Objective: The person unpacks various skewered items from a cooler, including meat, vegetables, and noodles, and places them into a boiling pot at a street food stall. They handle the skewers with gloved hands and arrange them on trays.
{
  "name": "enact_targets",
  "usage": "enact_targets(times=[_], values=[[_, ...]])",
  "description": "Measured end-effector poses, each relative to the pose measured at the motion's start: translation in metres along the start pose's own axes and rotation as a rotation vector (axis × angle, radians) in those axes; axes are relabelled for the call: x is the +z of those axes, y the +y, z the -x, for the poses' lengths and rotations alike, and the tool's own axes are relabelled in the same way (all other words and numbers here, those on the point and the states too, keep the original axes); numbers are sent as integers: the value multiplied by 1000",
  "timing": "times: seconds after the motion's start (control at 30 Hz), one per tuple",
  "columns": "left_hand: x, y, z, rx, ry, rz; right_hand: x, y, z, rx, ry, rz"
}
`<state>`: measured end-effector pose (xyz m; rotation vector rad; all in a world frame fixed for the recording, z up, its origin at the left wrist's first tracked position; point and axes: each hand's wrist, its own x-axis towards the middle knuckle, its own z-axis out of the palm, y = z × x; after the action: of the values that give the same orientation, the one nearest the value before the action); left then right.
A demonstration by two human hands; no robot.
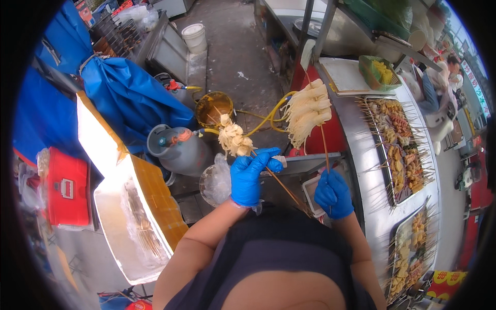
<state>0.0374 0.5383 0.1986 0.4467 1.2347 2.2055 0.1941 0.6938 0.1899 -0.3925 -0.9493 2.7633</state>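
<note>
My left hand (248,180), in a blue disposable glove, is closed on the sticks of several skewers threaded with pale, folded food pieces (234,137). My right hand (334,193), gloved the same way, grips the lower stick of a skewer of enoki mushrooms (312,112), which is held upright with its bunches fanned to the left. The two sets of skewers are apart. To my right, a metal tray of skewered food (381,149) lies on the steel counter (366,166), and a second tray of skewers (392,248) lies nearer me.
At left stand an open foam box (112,232) with skewers inside, a red cooler box (68,186) and blue tarpaulin (116,83). Ahead are grey gas cylinders (182,155), yellow hoses (267,120), a dirty yellow bucket (205,116) and a white bucket (194,38). People are beyond the counter.
</note>
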Motion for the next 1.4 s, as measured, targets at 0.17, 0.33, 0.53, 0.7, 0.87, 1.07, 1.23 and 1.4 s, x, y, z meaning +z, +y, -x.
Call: enact_targets(times=[0.17, 0.33, 0.53, 0.7, 0.87, 1.07, 1.23, 1.4], values=[[-2, 9, -4, -7, -5, -13, -10, 3, -8, 21, -242, -100], [1, 11, -14, -41, -96, 16, -6, 10, -10, 10, -265, -56], [6, -11, -19, 19, -95, 87, 35, 18, -20, -203, 221, 947], [18, -36, -10, 55, -114, 101, 13, 33, -16, -91, 327, 1019], [-23, 47, -12, -205, -526, -566, 9, 0, -12, -184, 348, 1129], [-40, 70, -42, 300, -232, -290, 7, -30, -3, -237, 7, 1332], [-41, 61, -42, -8, -505, -153, 7, -34, -6, -286, -212, 1401], [-33, 69, -35, -22, -405, -263, 35, -45, -3, 333, 100, 828]])
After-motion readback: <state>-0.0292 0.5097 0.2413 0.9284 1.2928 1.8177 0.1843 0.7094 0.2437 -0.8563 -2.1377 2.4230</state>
